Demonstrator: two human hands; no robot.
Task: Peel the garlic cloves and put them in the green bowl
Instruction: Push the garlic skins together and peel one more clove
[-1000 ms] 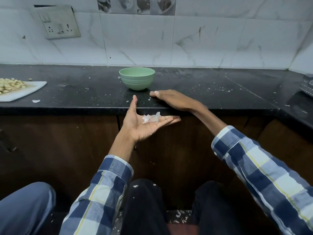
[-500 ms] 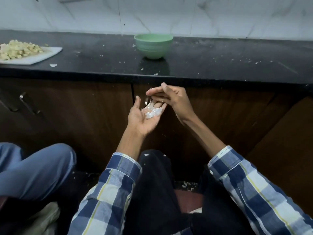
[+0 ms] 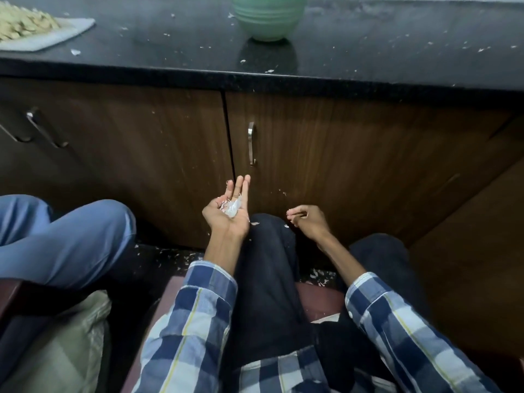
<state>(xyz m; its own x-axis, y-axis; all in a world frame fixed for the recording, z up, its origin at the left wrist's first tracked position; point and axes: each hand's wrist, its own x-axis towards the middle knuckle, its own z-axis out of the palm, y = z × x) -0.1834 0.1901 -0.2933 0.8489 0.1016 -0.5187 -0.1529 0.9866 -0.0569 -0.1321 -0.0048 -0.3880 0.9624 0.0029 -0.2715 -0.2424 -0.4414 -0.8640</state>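
Left hand (image 3: 228, 215) sits palm up, fingers straight, well below the green bowl (image 3: 268, 17) and in front of the cabinet door, cradling a small heap of papery garlic skins (image 3: 232, 208), pale, thin and crumpled, bunched at the base of the fingers. Right hand (image 3: 307, 222) hangs just to the side of it over the dark trouser leg, fingers curled with thumb and fingertips pinched together; a tiny white fleck shows at the tips, likely a scrap of skin, though it is too small to be sure. No whole clove shows in either grip. By the look of it this is clean-up between cloves: the skins need tipping away, so the next move calls for turning that left palm over without scattering more flakes. The green bowl stands on the black surface (image 3: 397, 52), upright, its inside hidden from here. Far to the bowl's left, a white board (image 3: 61, 35) carries a pile of peeled cloves (image 3: 22, 24), yellowish and lumpy, not yet in the bowl.
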